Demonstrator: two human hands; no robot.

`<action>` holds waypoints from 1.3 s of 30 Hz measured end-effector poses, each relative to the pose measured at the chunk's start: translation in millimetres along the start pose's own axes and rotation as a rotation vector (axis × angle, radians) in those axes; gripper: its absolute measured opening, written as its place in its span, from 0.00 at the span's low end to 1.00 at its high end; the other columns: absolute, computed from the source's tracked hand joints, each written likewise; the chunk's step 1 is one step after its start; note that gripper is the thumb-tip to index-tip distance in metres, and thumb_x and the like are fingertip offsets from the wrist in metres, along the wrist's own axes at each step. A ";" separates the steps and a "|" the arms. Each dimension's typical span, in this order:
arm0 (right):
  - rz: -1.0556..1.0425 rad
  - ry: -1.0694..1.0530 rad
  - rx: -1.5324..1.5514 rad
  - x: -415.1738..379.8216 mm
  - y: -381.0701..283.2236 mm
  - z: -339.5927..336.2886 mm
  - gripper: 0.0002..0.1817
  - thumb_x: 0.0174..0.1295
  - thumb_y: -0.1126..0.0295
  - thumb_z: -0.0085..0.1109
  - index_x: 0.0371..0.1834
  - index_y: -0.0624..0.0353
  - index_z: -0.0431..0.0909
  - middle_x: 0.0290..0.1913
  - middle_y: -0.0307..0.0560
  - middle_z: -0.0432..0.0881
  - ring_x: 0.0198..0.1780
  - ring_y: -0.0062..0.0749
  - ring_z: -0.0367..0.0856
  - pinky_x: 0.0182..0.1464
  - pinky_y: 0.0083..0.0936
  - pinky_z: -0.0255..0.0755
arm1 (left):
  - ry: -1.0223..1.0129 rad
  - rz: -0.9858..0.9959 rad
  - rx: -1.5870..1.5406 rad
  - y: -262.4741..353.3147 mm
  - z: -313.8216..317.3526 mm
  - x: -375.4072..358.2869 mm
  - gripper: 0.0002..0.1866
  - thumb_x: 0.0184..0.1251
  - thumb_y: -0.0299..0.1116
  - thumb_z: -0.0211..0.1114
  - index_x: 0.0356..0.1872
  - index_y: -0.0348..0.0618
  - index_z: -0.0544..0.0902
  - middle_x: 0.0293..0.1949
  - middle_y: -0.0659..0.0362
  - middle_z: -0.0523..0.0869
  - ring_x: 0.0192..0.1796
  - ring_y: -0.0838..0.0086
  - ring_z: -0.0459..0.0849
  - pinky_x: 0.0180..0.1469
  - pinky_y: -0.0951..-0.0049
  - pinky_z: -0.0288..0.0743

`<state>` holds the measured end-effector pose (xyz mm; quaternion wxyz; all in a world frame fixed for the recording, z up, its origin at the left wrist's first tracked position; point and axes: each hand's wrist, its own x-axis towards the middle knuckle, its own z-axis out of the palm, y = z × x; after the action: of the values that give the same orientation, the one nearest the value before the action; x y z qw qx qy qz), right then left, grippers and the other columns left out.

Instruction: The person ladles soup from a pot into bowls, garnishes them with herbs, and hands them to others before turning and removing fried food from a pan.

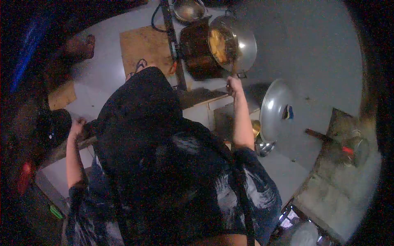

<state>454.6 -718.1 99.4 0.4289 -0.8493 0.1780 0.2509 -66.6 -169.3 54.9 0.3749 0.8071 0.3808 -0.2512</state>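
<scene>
My right hand (234,85) is closed round the handle of a utensil (234,65) that reaches into a wide metal pan (247,47). Yellowish food (218,44) lies in the pan, beside the utensil. At the left, my left hand (78,124) has its fingers curled in shadow beside a dark round object (60,125); what it grips, if anything, is too dark to tell. A dark apron (143,135) covers my front between the two arms.
A metal bowl (189,10) is beyond the pan. To the right lie a large round lid (276,110) and a ledge (320,194) with a jar-like container (357,149). A brown board (143,43) lies on the floor near a sandalled foot (140,64).
</scene>
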 end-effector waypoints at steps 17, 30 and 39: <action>0.215 -0.267 0.366 -122.4 -25.5 -21.4 0.02 0.49 0.76 0.48 0.23 0.61 0.66 0.15 0.35 0.63 0.15 0.16 0.60 0.15 0.14 0.54 | -0.123 -0.032 -0.309 28.4 4.2 7.9 0.13 0.55 0.38 0.58 0.33 0.37 0.73 0.28 0.62 0.77 0.33 0.77 0.73 0.39 0.77 0.66; 0.121 -0.004 0.173 -47.1 -34.6 -7.8 0.08 0.44 0.73 0.50 0.12 0.58 0.65 0.11 0.38 0.64 0.11 0.22 0.62 0.13 0.20 0.57 | -0.104 -0.271 -0.590 -7.7 15.4 25.6 0.13 0.54 0.39 0.57 0.38 0.48 0.72 0.32 0.61 0.75 0.35 0.74 0.75 0.35 0.70 0.68; -0.261 0.278 -0.416 72.2 11.7 -38.5 0.10 0.42 0.68 0.54 0.14 0.64 0.70 0.14 0.45 0.70 0.15 0.30 0.70 0.17 0.27 0.61 | -0.065 -0.175 -0.457 20.9 18.8 26.4 0.17 0.54 0.45 0.56 0.41 0.48 0.70 0.38 0.62 0.75 0.35 0.74 0.75 0.33 0.72 0.67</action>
<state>517.6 -762.5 69.5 0.2456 -0.9611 0.0689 0.1055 -36.7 -182.0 34.2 0.5367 0.6567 0.4839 -0.2157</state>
